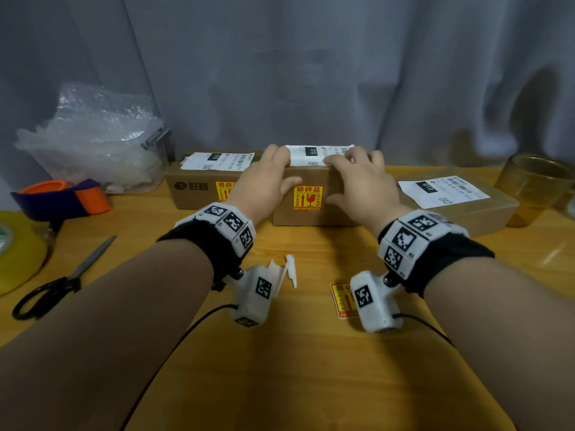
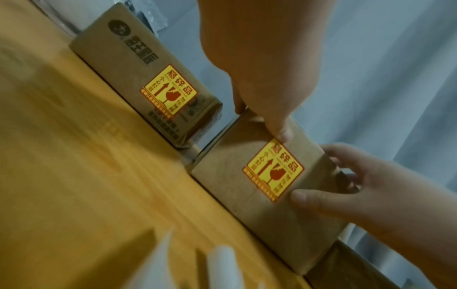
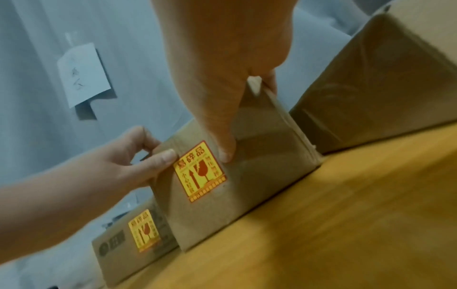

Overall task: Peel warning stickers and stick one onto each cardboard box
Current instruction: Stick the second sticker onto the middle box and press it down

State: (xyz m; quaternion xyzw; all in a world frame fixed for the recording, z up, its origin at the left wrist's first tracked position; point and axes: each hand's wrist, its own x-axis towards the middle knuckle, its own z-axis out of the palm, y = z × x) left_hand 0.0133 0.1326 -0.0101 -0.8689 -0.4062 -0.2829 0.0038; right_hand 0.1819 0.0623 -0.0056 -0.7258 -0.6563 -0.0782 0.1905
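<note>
Middle cardboard box (image 1: 314, 197) stands on the wooden table (image 1: 280, 368), at the far edge by the grey curtain (image 1: 311, 73), w/ a yellow-red warning sticker (image 1: 308, 198) stuck flat on its front face and a white shipping label (image 1: 314, 154) on top. Left hand (image 1: 264, 181) grips the box's left end: fingers curled over the top edge, thumb (image 2: 279, 129) pressed on the front just beside the sticker's upper corner. Right hand (image 1: 361, 185) grips the right end the same way, fingers over the top, thumb (image 3: 226, 150) on the front near the sticker's edge.

Left box (image 1: 199, 185) sits just beside, already carrying its own sticker (image 2: 169, 91), partly hidden by the left hand in head view. Right box (image 1: 460, 206), pale, lies just beside on the other side; label on top, no sticker visible on the faces shown.

Nearer the person: a spare sticker (image 1: 340, 300) flat on the table, partly under the right wrist cam; white backing scraps (image 1: 291, 270) by the left wrist cam.

Far left: scissors (image 1: 62, 281), yellow tape roll (image 1: 18, 253), orange-blue tape dispenser (image 1: 62, 199), bubble wrap (image 1: 93, 135). Far right: amber glass container (image 1: 535, 188).
</note>
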